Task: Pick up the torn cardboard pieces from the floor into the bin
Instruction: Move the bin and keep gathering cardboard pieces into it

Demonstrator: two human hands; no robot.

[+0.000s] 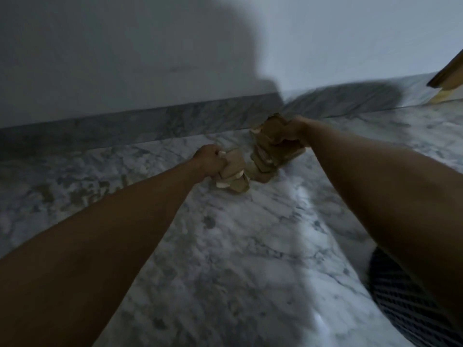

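Note:
My left hand [208, 160] grips a small bunch of torn brown cardboard pieces [234, 175] low over the marble floor [245, 246]. My right hand [292, 132] grips a bigger stack of torn cardboard pieces [266, 151], held a little higher and just to the right of the first bunch. The two bundles nearly touch in the middle of the view. The frame is blurred. No bin shows clearly.
A white wall with a grey marble skirting [150, 121] runs across the back, in shadow on the left. A brown wooden edge [448, 73] pokes in at the far right. A dark checked fabric [400, 301] lies at the lower right under my right arm.

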